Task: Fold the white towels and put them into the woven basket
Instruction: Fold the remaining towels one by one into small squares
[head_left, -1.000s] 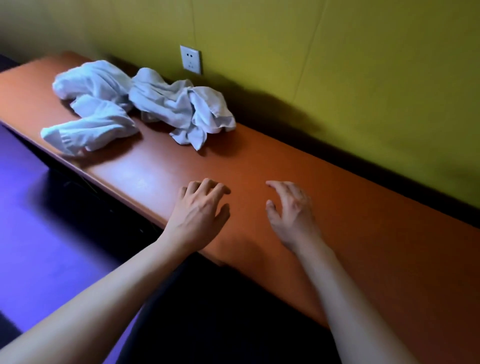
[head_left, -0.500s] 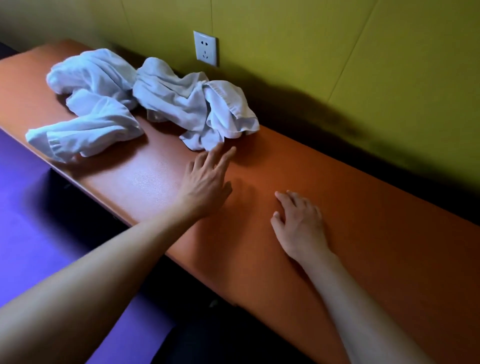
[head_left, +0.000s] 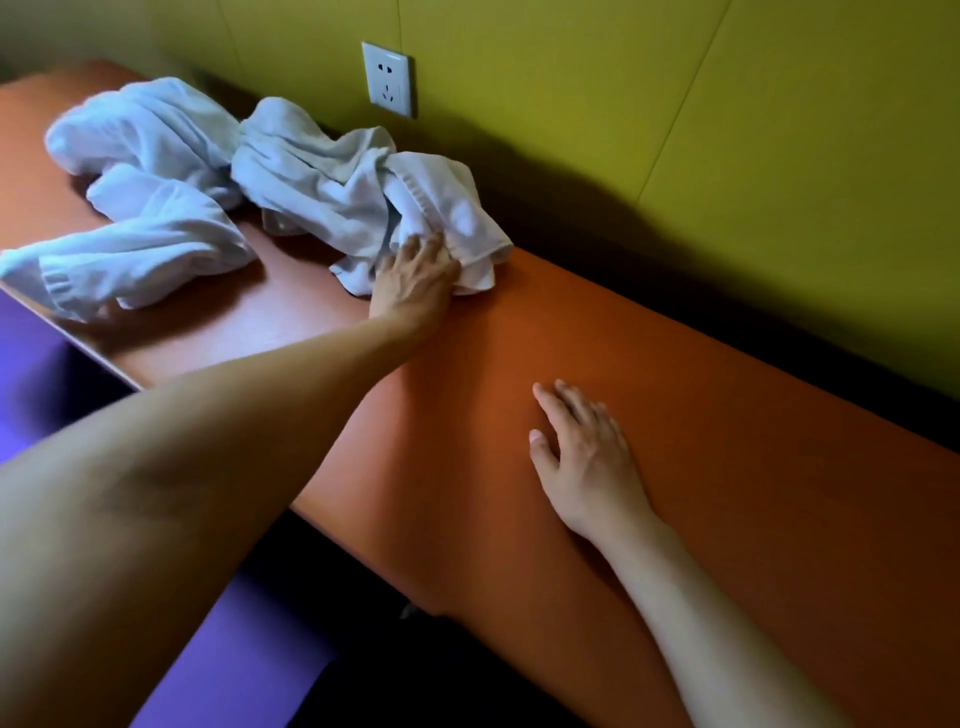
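Two crumpled white towels lie at the far left of the orange table. The nearer towel is bunched by the wall, and the other towel sprawls toward the table's left edge. My left hand reaches out to the nearer towel's right end, its fingertips touching the hem with fingers fairly straight. My right hand rests flat on the bare tabletop, fingers spread, holding nothing. No woven basket is in view.
A yellow-green wall runs along the table's far side, with a white power socket just above the towels. Purple floor shows past the table's near left edge. Bare orange tabletop stretches to the right.
My left arm has stretched forward and left until its fingers reached the nearer towel's end. My right hand has stayed flat on the table. The view has moved closer to the towels.
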